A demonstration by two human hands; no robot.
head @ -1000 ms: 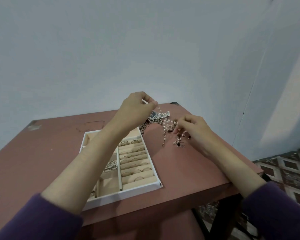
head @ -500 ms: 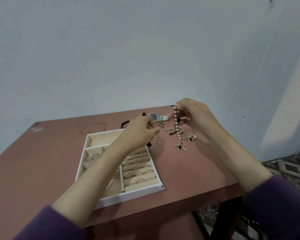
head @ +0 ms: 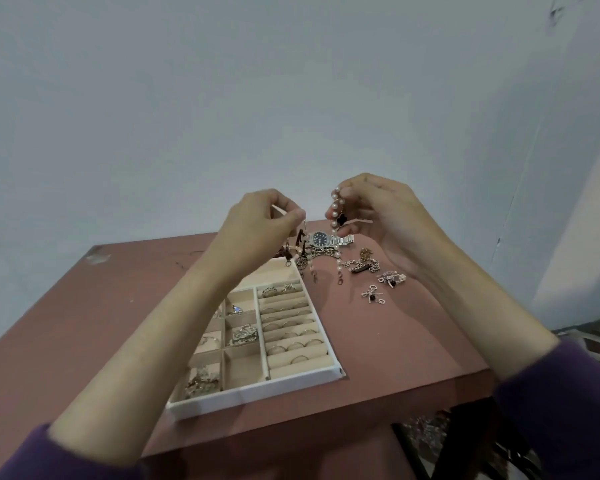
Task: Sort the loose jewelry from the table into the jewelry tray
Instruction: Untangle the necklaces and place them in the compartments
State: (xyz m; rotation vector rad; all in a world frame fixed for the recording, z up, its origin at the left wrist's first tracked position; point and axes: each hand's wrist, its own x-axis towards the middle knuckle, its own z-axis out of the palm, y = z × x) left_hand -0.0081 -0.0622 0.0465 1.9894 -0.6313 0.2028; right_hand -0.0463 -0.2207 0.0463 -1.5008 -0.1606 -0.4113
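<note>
My right hand (head: pixel 378 216) is raised above the table's far edge and pinches a pearl bracelet (head: pixel 336 216) with a black clover charm; its end hangs down to the table. My left hand (head: pixel 264 220) is raised beside it and pinches a thin chain (head: pixel 300 244) with dark pieces dangling over the tray's far corner. The white jewelry tray (head: pixel 257 389) lies on the table, with rings in its right-hand rolls and small pieces in its left compartments. Loose jewelry lies beyond it: a silver watch (head: pixel 321 240), a chain bracelet (head: pixel 361 265) and two small bow earrings (head: pixel 390 278).
The reddish table (head: pixel 395 341) stands against a pale wall. Its right and near edges drop to a patterned tiled floor (head: pixel 596 337). Another small earring (head: pixel 373 296) lies right of the tray. My purple sleeves are at the bottom corners.
Both hands have risen from the table. My right hand lifted the pearl bracelet higher, and my left hand came up beside it holding the thin chain.
</note>
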